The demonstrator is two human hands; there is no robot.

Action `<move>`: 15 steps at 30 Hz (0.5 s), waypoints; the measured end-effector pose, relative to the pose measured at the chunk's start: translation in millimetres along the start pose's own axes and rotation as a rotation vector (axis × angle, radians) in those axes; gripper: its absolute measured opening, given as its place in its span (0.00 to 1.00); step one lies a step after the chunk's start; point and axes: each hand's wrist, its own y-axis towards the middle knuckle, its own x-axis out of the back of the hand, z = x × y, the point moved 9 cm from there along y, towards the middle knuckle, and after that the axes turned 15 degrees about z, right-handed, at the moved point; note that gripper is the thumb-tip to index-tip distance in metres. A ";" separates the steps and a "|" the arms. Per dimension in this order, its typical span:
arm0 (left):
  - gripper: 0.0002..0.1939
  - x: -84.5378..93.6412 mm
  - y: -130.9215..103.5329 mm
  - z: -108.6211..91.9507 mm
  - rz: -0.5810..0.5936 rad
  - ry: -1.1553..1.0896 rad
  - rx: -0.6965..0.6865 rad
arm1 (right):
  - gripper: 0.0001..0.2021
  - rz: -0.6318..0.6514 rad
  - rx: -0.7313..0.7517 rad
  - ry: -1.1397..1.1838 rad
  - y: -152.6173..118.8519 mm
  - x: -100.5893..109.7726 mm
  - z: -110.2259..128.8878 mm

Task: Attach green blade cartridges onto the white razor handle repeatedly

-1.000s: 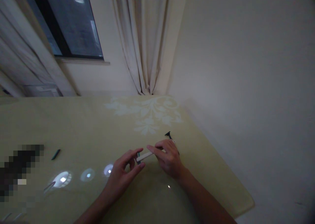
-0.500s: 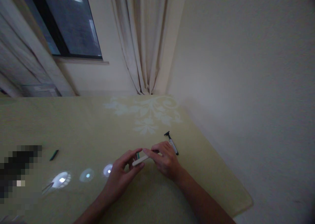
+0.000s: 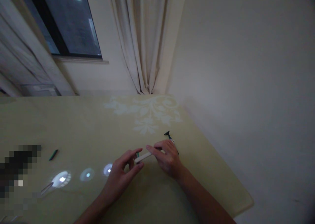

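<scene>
So, going left to right over our table (image 3: pixel 81 125): at the far left we've got a pale left curtain (image 3: pixel 22 47) hanging beside a dark window (image 3: pixel 73 24). Nearer to us on that side there's a dark, blocked-out patch (image 3: pixel 18 166), too pixelated to make out. Just right of it lies a small dark green strip (image 3: pixel 53 154), tilted on the tabletop, and nearer than that a thin two-pronged thing (image 3: pixel 47 188), kinda tweezer-like, next to some shiny round reflections (image 3: pixel 61 179).

Around the middle, our left hand (image 3: pixel 119 171) has thumb and fingers in a narrow pinch on a small green-edged piece (image 3: pixel 137 155), mostly covered by our fingers and the stick. The pale stick (image 3: pixel 144 157) slants across the gap between our hands, its left end right at that piece; we can't tell if they actually touch. Our right hand (image 3: pixel 168 160) grips the other end, fingers closed around it.

Beyond our hands there's a white leafy pattern (image 3: pixel 147 114) on the far part of the tabletop, with a gathered middle curtain (image 3: pixel 147 40) behind it. A razor-like tool (image 3: pixel 167 133) lies just past our right hand, black head pointing far; the hand blocks part of its handle. Then plain wall (image 3: pixel 246 86) on the right.
</scene>
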 end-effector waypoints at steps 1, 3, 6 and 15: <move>0.23 -0.2 -0.2 -0.2 0.001 0.002 0.000 | 0.19 -0.002 -0.021 -0.010 -0.5 0.9 -2.8; 0.24 -0.8 -0.4 0.2 0.006 0.006 0.005 | 0.18 0.005 -0.031 -0.036 -0.6 0.5 -4.1; 0.23 -1.9 0.5 2.0 0.018 -0.007 0.013 | 0.16 0.042 0.027 -0.046 1.1 -5.8 4.2; 0.21 0.6 -0.6 -3.8 0.004 0.032 0.002 | 0.19 0.011 -0.047 -0.064 -2.5 -4.1 -6.8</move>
